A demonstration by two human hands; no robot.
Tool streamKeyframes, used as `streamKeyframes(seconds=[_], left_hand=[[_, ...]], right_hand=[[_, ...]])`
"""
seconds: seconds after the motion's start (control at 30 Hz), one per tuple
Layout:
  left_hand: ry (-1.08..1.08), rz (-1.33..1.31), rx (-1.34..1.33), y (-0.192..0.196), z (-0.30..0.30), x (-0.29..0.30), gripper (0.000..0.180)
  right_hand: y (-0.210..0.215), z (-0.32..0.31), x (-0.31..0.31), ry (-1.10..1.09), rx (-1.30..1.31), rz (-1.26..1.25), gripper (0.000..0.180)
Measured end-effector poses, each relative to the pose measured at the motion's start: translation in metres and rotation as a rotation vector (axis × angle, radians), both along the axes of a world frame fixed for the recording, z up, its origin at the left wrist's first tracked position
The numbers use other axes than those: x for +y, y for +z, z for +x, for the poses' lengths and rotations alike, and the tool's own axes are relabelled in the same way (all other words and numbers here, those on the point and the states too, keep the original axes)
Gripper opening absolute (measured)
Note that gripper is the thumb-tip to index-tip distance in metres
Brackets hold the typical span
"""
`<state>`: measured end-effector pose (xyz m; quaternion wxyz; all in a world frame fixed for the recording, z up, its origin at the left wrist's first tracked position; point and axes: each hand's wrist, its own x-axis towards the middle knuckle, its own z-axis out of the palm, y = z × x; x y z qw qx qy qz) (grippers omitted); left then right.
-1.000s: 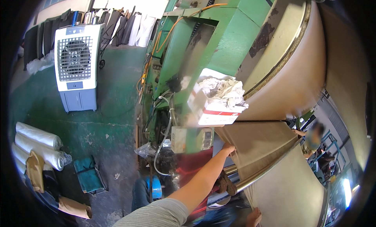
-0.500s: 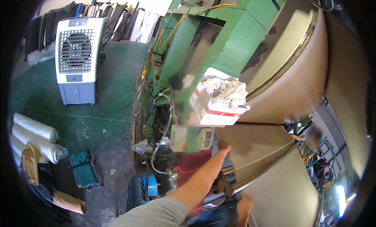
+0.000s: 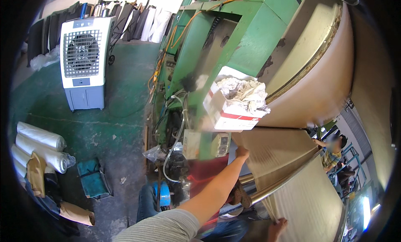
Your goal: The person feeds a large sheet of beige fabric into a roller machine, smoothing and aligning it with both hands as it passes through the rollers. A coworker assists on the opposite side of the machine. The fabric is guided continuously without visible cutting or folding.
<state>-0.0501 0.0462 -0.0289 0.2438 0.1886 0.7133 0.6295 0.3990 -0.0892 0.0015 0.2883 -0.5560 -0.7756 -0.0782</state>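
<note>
A wide tan fabric sheet (image 3: 309,200) comes down from beneath a big drum (image 3: 313,83) and passes over a metal roller (image 3: 261,195). My left hand (image 3: 242,152) is closed on the left edge of the upper stretch of fabric, under the drum, with the arm stretched out. Lower down, past the roller, my right hand (image 3: 278,226) grips the left edge of the lower stretch, and creases fan out from it. Both hands' fingertips are partly hidden. At the far edge of the sheet a co-worker (image 3: 332,152) reaches one hand toward the fabric.
A white carton of crumpled rags (image 3: 246,96) sits by the green machine frame (image 3: 250,37), above my left hand. A grey hose (image 3: 180,133) hangs beside it. On the floor to the left are an air cooler (image 3: 83,62), white rolls (image 3: 46,152) and a teal folding stool (image 3: 92,179).
My right hand has moved down and to the right, drawing the fabric edge along and creasing it. My left hand stays at nearly the same spot on the upper edge.
</note>
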Motion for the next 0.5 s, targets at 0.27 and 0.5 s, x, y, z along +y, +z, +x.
streamKeyframes(seconds=[0.27, 0.5], left_hand=[[-0.114, 0.137, -0.055, 0.016, 0.055, -0.007, 0.018], [0.178, 0.033, 0.044, 0.018, 0.031, -0.005, 0.018]], right_hand=[[-0.027, 0.088, -0.054, -0.389, -0.440, -0.140, 0.027], [-0.020, 0.035, -0.039, -0.228, -0.239, -0.097, 0.013]])
